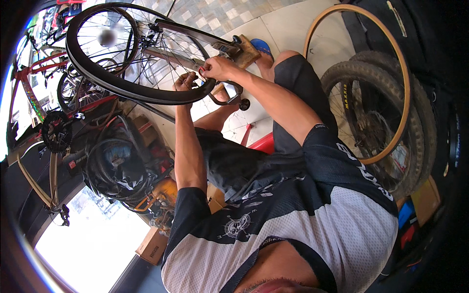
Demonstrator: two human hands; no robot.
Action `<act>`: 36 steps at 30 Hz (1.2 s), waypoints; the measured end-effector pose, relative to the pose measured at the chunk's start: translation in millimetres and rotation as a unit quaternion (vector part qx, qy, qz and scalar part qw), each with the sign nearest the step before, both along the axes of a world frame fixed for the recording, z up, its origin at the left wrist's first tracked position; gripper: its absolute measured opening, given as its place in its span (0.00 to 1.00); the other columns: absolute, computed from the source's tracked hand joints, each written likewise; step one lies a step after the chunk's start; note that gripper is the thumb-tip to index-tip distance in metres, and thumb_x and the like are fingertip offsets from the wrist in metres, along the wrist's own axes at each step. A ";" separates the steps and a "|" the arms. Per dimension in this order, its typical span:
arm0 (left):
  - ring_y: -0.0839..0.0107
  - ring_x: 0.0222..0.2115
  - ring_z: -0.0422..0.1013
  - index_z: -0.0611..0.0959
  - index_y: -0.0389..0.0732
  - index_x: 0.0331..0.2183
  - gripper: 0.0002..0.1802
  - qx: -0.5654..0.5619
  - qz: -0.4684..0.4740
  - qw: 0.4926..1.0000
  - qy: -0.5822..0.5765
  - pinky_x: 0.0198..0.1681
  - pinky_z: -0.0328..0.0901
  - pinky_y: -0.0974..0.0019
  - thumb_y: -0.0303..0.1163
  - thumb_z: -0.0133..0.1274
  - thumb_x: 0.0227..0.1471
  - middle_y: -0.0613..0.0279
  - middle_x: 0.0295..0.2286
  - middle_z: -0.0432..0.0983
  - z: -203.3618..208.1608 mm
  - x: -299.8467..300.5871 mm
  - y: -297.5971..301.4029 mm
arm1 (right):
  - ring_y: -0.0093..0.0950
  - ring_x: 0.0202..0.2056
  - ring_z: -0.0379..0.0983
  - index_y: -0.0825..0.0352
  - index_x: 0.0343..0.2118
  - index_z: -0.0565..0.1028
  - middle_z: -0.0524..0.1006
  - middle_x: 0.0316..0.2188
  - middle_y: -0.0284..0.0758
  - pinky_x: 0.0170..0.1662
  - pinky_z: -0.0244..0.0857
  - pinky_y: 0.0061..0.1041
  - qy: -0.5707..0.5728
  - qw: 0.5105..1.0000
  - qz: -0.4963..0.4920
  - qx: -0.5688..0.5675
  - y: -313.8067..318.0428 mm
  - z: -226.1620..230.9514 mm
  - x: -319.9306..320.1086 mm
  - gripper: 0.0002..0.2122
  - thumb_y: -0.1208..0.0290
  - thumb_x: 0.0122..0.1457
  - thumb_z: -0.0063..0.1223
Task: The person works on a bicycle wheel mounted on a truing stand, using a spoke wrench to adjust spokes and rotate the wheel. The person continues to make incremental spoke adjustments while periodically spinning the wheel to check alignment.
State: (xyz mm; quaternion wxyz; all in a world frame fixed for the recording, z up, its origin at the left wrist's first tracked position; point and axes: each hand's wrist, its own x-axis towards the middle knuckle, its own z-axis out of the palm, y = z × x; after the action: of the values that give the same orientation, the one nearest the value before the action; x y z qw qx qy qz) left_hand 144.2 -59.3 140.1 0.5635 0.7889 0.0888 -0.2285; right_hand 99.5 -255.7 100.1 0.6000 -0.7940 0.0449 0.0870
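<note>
From my end of the feed the wheel [141, 95] sits tilted in a stand [202, 36], up in front of the person's knees, with the near part of its black rim swinging down toward both hands. My right hand [216, 69] is pinching a small red thing [202, 71] in the fingertips, right by the rim; too tiny for me to say what it is. My left hand [184, 82] is just beside it, fingers curled in near the spokes [168, 63], but honestly can't tell if they're gripping one. Past the right hand there's a wooden block [250, 53] at the stand, and a blue sandal [262, 47] on the foot next to that. Way off to the right, a tan hoop [406, 93] leans in front of a couple of knobby tires [421, 136]. Over on the left it's a heap of black tubes [115, 158], with a red bike frame [29, 90] beyond and a cardboard box [152, 245] lower down.
</note>
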 end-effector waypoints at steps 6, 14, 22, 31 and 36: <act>0.78 0.25 0.70 0.83 0.37 0.36 0.18 -0.019 -0.015 1.000 -0.002 0.29 0.65 0.73 0.41 0.67 0.52 0.69 0.27 0.77 2.3 -1.8 -5.3 | 0.36 0.31 0.80 0.70 0.32 0.81 0.82 0.28 0.44 0.36 0.70 0.33 -0.037 0.999 -0.004 0.040 1.1 -5.8 3.3 0.19 0.55 0.52 0.64; 0.76 0.23 0.72 0.82 0.35 0.36 0.18 -0.056 0.000 0.996 0.063 0.26 0.67 0.72 0.42 0.63 0.56 0.63 0.28 0.80 -2.3 -3.2 -2.8 | 0.30 0.31 0.79 0.68 0.35 0.82 0.83 0.28 0.38 0.38 0.70 0.30 -0.036 0.996 0.030 0.071 -4.1 -2.0 3.9 0.17 0.56 0.53 0.65; 0.79 0.21 0.71 0.83 0.35 0.34 0.17 -0.066 0.010 0.995 0.069 0.24 0.64 0.74 0.41 0.62 0.58 0.65 0.26 0.80 -7.3 -2.6 -0.6 | 0.26 0.32 0.79 0.70 0.36 0.82 0.83 0.29 0.37 0.38 0.70 0.28 -0.031 0.992 0.037 0.117 -1.5 -8.4 6.1 0.16 0.60 0.54 0.65; 0.77 0.21 0.70 0.84 0.35 0.29 0.20 0.011 -0.033 0.998 0.050 0.24 0.63 0.71 0.45 0.62 0.56 0.64 0.24 0.78 -2.1 -1.3 -0.3 | 0.40 0.34 0.80 0.68 0.36 0.81 0.82 0.31 0.44 0.39 0.72 0.34 -0.059 0.996 0.020 0.056 4.4 -0.6 2.1 0.15 0.60 0.53 0.62; 0.72 0.22 0.71 0.86 0.40 0.39 0.11 0.220 -0.266 0.913 -0.218 0.26 0.64 0.66 0.36 0.57 0.58 0.63 0.22 0.75 -3.3 4.9 1.7 | 0.43 0.36 0.80 0.67 0.37 0.81 0.82 0.32 0.45 0.39 0.72 0.38 -0.038 0.998 0.017 0.049 3.6 -1.3 1.8 0.15 0.60 0.53 0.61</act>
State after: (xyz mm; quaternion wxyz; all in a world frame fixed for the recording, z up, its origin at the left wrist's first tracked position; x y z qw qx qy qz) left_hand 149.0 -57.6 136.8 0.2992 0.9177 -0.2012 -0.1668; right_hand 101.3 -252.1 98.8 0.6381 -0.7668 0.0036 0.0690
